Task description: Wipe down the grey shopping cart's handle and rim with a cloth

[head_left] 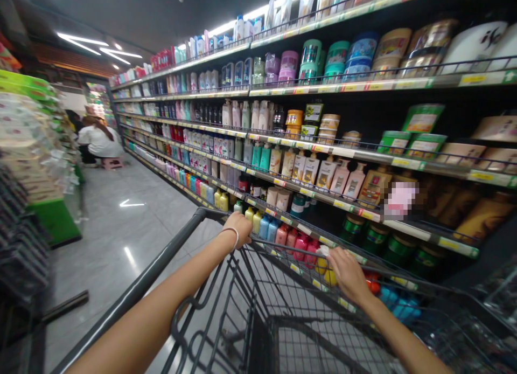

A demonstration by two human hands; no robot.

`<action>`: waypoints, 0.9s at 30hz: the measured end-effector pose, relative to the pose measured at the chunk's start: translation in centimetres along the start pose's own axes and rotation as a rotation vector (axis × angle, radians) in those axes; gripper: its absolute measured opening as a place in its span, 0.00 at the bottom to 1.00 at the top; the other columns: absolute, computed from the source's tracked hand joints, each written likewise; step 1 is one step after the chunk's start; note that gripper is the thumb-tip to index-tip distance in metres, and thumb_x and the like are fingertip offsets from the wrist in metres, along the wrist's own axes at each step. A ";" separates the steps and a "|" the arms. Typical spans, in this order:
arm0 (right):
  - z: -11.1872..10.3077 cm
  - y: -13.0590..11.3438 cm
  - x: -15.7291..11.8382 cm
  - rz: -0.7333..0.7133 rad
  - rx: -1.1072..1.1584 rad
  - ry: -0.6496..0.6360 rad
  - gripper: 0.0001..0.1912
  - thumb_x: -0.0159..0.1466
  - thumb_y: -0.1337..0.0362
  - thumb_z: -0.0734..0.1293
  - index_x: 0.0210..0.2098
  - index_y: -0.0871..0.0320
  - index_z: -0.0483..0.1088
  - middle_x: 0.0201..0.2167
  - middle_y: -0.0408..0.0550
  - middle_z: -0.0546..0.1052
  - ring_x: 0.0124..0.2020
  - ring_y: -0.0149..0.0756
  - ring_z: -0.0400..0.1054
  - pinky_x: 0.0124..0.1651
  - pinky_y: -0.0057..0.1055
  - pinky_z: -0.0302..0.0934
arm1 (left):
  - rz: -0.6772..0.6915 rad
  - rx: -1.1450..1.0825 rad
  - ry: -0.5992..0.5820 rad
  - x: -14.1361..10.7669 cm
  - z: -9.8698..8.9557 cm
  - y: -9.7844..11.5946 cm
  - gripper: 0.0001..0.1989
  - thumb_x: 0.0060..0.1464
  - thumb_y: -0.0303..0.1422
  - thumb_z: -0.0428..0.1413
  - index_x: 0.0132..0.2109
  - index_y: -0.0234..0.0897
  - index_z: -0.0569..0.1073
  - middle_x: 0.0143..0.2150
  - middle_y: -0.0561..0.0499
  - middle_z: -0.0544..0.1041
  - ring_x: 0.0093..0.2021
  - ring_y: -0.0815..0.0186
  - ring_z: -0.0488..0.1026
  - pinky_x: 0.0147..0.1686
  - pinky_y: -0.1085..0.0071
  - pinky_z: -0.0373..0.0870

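A dark metal shopping cart (299,293) with wire mesh sides fills the lower middle of the view. My left hand (238,229) is closed around the cart's rim near its far left corner; a thin light band circles that wrist. On the right-hand rim, my right hand (346,271) rests with its fingers curled over the edge. A small white thing (323,251) shows at its fingertips, too blurred to name. Within the mesh basket I can make out no goods. The cart's thick bar (161,261) runs along the left, under my left forearm.
Long shelves (302,193) of bottles and jars line the right side, close to the cart. Stacked packs (24,142) stand on a green base (56,220) at left. Farther down the grey tiled aisle (117,201), a person in white (99,140) is low by a pink stool (112,163).
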State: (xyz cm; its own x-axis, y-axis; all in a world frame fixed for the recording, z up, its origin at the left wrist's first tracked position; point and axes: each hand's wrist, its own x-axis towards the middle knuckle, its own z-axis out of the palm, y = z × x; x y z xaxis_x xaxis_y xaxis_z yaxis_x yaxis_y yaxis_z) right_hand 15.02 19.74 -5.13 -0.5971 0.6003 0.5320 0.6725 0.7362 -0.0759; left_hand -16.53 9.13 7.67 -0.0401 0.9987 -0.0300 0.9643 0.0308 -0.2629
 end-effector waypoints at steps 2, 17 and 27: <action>-0.6 2.6 -1.0 0.063 0.054 0.013 0.22 0.70 0.57 0.48 0.38 0.57 0.70 0.34 0.51 0.73 0.37 0.40 0.65 0.43 0.35 0.56 | -0.001 0.001 0.000 0.0 0.0 0.0 0.11 0.49 0.38 0.58 0.35 0.36 0.79 0.36 0.42 0.80 0.44 0.55 0.74 0.45 0.63 0.62; -0.3 6.5 -2.4 0.563 -0.294 0.047 0.19 0.66 0.67 0.52 0.34 0.64 0.72 0.31 0.57 0.74 0.33 0.42 0.65 0.40 0.35 0.54 | -0.009 0.001 0.008 0.0 0.0 0.1 0.10 0.48 0.37 0.58 0.35 0.36 0.79 0.37 0.41 0.80 0.44 0.54 0.74 0.47 0.62 0.63; 2.7 -6.8 2.7 0.471 -0.117 0.291 0.19 0.68 0.64 0.51 0.38 0.61 0.72 0.32 0.55 0.72 0.35 0.44 0.61 0.40 0.37 0.52 | -0.019 0.007 -0.013 -0.2 -0.4 0.3 0.11 0.49 0.38 0.58 0.35 0.35 0.78 0.37 0.41 0.80 0.45 0.56 0.74 0.47 0.64 0.62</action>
State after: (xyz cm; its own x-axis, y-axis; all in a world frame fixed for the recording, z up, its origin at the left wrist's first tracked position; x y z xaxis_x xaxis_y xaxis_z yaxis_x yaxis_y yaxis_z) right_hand 7.62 17.16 -5.47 -0.0867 0.7325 0.6753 0.8909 0.3604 -0.2765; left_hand -16.13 8.99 8.01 -0.0614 0.9974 -0.0372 0.9616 0.0491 -0.2699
